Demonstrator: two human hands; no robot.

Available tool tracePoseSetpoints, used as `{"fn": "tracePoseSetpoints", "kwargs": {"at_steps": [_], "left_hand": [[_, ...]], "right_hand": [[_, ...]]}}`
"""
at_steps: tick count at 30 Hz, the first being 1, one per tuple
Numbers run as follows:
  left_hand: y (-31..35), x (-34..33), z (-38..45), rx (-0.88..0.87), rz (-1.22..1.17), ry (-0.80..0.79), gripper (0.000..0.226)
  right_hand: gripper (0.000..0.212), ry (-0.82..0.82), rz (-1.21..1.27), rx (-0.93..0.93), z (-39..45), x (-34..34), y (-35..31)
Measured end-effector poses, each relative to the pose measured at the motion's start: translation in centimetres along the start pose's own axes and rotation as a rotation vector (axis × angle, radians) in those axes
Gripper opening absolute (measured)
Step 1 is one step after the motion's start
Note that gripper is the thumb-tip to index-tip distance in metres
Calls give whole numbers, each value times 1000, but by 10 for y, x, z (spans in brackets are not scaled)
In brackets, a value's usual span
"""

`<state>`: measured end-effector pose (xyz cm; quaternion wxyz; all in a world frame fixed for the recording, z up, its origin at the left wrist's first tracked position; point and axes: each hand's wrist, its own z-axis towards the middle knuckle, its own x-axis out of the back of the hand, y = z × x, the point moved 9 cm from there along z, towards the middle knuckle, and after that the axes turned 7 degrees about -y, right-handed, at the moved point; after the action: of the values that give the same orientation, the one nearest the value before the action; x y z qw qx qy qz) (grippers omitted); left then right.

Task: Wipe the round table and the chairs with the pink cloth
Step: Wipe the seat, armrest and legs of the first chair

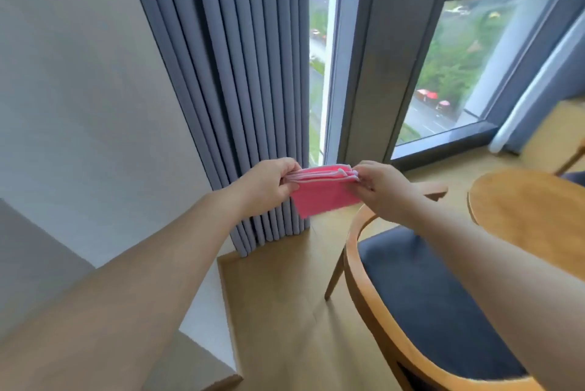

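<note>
Two bare hands, one item held: the folded pink cloth with pale piped edges point(323, 192), pinched at its left end by the left hand point(269, 186) and at its right end by the right hand point(384, 191), long axis running side to side in mid-air before the grey pleated curtain point(234, 74). Round light-wood table point(531, 213) lies right of the grip, nearer the right hand; wooden chair with dark blue seat pad point(421, 289) sits below, between.
</note>
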<state>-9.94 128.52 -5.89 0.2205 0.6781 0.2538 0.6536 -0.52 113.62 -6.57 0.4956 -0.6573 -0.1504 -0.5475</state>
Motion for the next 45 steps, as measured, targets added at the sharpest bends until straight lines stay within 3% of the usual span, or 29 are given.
{"fn": "tracePoseSetpoints", "kwargs": {"at_steps": [4, 8, 11, 15, 18, 20, 22, 25, 28, 34, 36, 39, 42, 45], "left_hand": [[-15, -34, 23, -106, -117, -129, 22], [-12, -83, 29, -162, -205, -218, 13], [-17, -124, 26, -203, -283, -220, 23], [-52, -189, 26, -252, -474, -116, 26], [-82, -245, 18, -342, -518, -15, 23], [-99, -278, 14, -426, -542, 57, 15], [-114, -308, 11, -492, -590, 121, 11], [-125, -338, 6, -590, -673, 264, 26], [-120, -362, -2, -727, -568, 423, 28], [-130, -390, 5, -806, -559, 495, 29], [-134, -397, 8, -795, -593, 456, 26], [-138, -403, 7, -805, -613, 369, 23], [-152, -401, -2, -841, -511, 393, 19], [-184, -399, -6, -830, -390, 468, 14]], "right_hand": [[11, 86, 84, -197, -30, -29, 17], [27, 152, 90, -329, -81, -48, 32], [37, 217, 60, -363, -118, -68, 44], [23, 361, 22, -306, -155, -111, 67], [12, 375, -231, -156, -176, -161, 74], [25, 359, -450, -105, -189, -199, 83], [36, 367, -626, -113, -201, -229, 94], [40, 436, -793, -134, -220, -260, 107], [45, 541, -1015, -193, -234, -274, 116], [45, 720, -1374, -143, -242, -294, 126], [38, 681, -1411, -45, -237, -308, 127], [45, 476, -1356, 37, -223, -332, 136], [53, 328, -1453, -14, -216, -346, 150], [54, 318, -1523, -102, -213, -347, 158]]}}
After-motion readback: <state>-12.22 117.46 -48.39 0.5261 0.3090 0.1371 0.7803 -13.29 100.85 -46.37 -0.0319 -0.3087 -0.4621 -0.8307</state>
